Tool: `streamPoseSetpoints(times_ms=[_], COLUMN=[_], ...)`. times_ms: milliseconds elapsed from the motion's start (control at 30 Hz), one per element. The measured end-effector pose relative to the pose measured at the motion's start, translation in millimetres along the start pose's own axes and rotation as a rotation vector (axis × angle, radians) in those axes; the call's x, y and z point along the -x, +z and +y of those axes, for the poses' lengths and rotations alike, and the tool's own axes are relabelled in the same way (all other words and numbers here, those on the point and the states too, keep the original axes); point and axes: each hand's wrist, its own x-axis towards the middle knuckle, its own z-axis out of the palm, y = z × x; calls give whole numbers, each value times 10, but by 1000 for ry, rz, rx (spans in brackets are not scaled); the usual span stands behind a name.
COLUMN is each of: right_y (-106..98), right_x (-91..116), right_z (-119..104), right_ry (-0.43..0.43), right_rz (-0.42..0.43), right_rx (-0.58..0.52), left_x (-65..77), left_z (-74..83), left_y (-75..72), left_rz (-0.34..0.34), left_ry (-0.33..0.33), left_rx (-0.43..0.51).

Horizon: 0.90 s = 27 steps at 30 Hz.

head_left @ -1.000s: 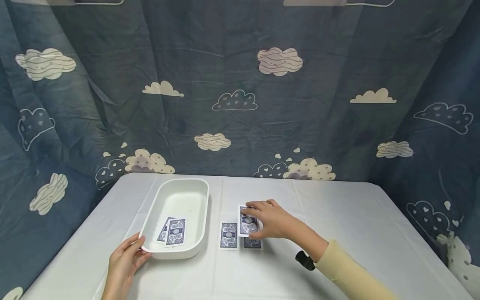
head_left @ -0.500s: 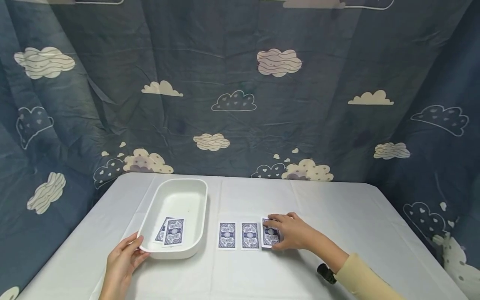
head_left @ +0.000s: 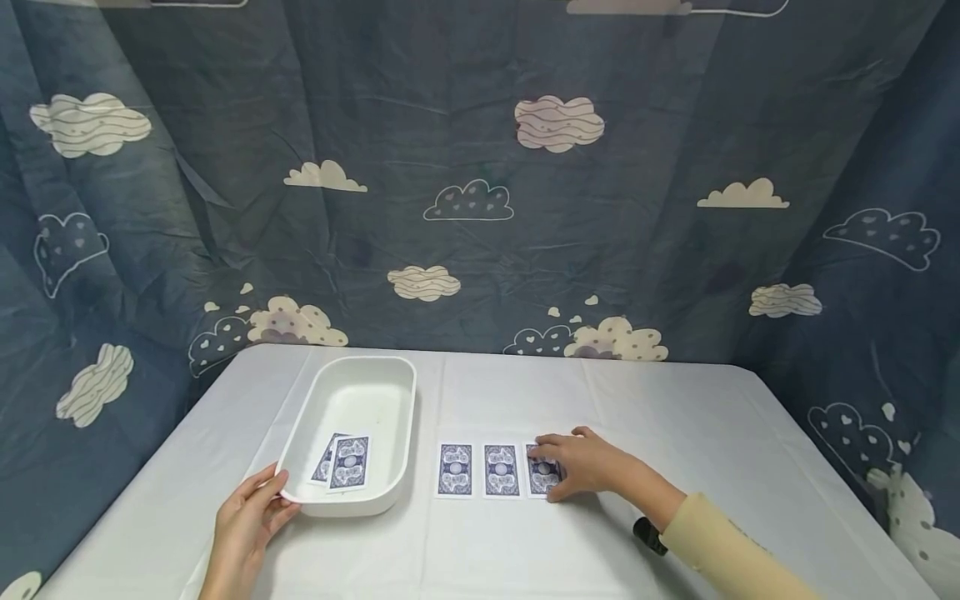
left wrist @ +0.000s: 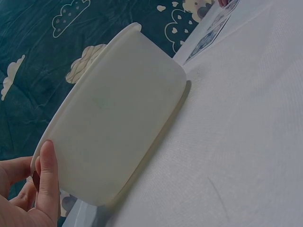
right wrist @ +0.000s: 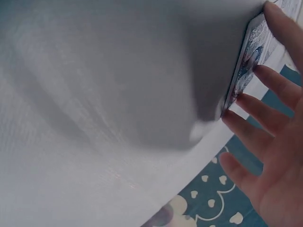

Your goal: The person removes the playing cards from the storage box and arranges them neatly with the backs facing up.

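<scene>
White plastic tub (head_left: 378, 392) stands at the left of the table, and my left hand (head_left: 246, 527) grips its near left corner. Thumb and fingers of that hand (left wrist: 40, 189) pinch the rim in the left wrist view. Two blue-backed playing cards (head_left: 348, 463) lie overlapping inside the tub. On the tablecloth a left card (head_left: 455, 471) and a middle card (head_left: 501, 471) lie face down in a row. The right card (head_left: 542, 478) is partly covered by my right hand (head_left: 588, 463), whose thumb and fingertips hold its edges at the cloth, also seen in the right wrist view.
A white cloth (head_left: 675, 433) covers the table. Behind it hangs a dark blue curtain (head_left: 637, 258) with cloud prints. The tub's near right corner stands a little left of the card row.
My right hand has carried a card rightward from over the middle card and lowered it onto the cloth at the row's right end. The left hand and tub stay about where they were.
</scene>
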Motion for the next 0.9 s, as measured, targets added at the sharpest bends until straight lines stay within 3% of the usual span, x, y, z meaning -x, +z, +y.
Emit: streamPoseSetpoints(times_ms=[300,433,667,900], right_y=[-14,-132,-546,-833], right_x=[15,-17,-265,-584], right_z=[11,-103,-583,-1163], right_ry=[-17,-37,-179,-264], right_rz=[2,74,237,262], right_rx=[25,52,73,125], left_x=[-1,-3,-11,8], left_z=[-1,-25,-22,1], left_y=[13,20,13,-2], left_rz=[-18,-9,-3,-12], left_ry=[21,15,22,21], left_rx=[19,-14,-39,30])
